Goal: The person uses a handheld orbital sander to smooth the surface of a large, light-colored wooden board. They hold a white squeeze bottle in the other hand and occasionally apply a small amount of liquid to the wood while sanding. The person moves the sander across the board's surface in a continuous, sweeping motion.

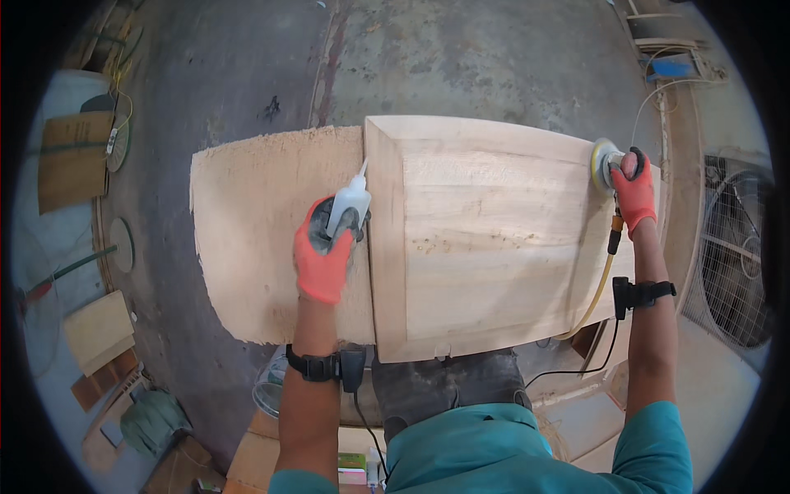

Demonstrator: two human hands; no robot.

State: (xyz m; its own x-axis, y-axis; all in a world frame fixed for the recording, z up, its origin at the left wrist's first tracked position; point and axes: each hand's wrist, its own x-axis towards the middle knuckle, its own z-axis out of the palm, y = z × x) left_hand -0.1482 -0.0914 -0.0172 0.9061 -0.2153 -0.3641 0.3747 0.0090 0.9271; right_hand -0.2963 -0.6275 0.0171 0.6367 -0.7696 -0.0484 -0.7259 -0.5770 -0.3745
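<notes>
My left hand [325, 255], in a red glove with a dark grey palm, is closed around a white squeeze bottle [351, 206]. Its thin nozzle points up and away, over the left edge of a framed wooden panel [494, 239]. Toward the panel's far right corner, my right hand [635, 193], gloved alike, grips a round air sander [606, 167]. The sander stands tilted on its side, its disc facing left; I cannot tell whether it touches the wood. A yellow air hose [597, 300] runs from it down past the panel's near edge. Small brown marks dot the panel's middle.
A rough-edged board [263, 239] lies left of the panel. Beyond spreads a stained grey floor [461, 58]. A caged fan [736, 255] stands at the right. Cardboard [74, 160] and a green cloth bundle [154, 421] are at the left. Black cables hang from both wrist straps.
</notes>
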